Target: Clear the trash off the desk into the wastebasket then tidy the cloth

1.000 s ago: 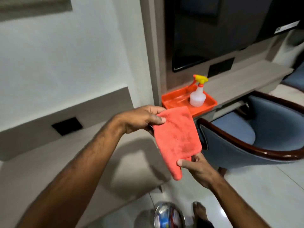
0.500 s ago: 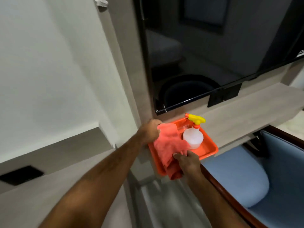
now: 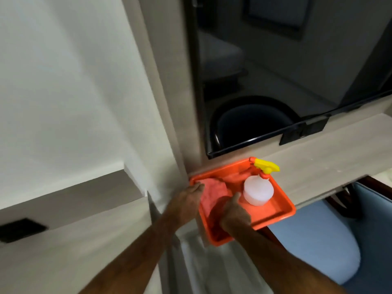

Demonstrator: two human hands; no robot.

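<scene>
Hands, left and right, press cloth into tray, grip unclear; bottle at three o'clock risks toppling.

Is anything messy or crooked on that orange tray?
A little. The orange tray sticks out past the shelf edge at its near corner. The red cloth lies bunched under both hands, not flat. The spray bottle stands upright; nothing spilled.

Spray bottle crowding tray's right half; bare floor in front.
</scene>
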